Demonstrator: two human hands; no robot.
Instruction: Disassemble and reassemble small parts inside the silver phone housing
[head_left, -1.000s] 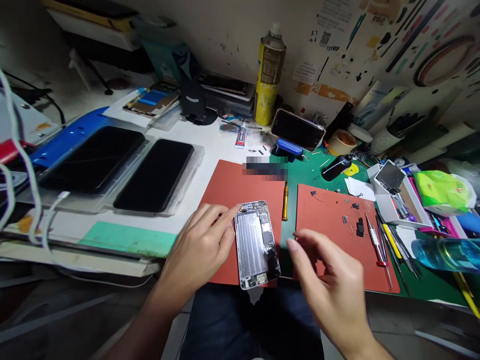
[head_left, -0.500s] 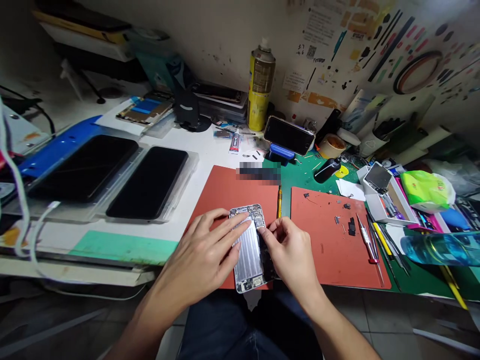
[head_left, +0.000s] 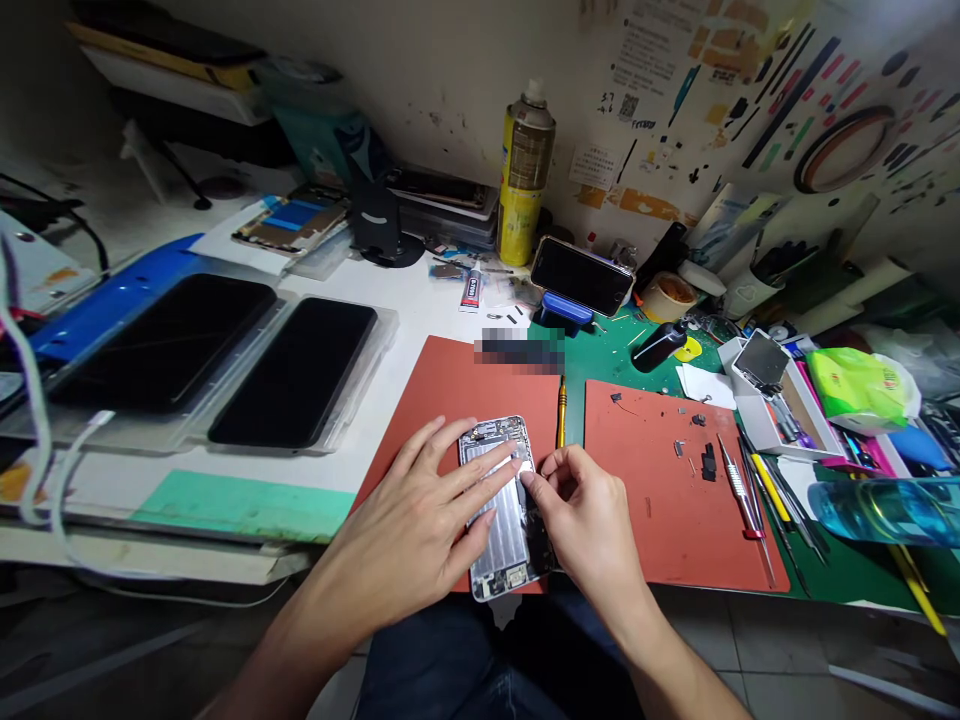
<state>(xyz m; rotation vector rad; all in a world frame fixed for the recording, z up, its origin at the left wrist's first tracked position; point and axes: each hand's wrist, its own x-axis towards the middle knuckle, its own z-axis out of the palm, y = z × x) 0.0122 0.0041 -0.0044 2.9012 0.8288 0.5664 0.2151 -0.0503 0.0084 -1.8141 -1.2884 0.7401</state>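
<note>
Phone frame (head_left: 504, 530), its inside bared, lies on the left red mat (head_left: 424, 395) at the front edge of the bench (head_left: 411, 312) in my head view. My left hand (head_left: 420, 520) spreads its fingers apart across it; the grip of my right hand (head_left: 589, 510) bends in at its right edge, whether closed I can't tell. I judge this close fingerwork, calling for steady bracing.

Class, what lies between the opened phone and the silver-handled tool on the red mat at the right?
The head view shows the right hand at the opened phone, then red mat, then a small black part near the silver-handled tool.
</note>
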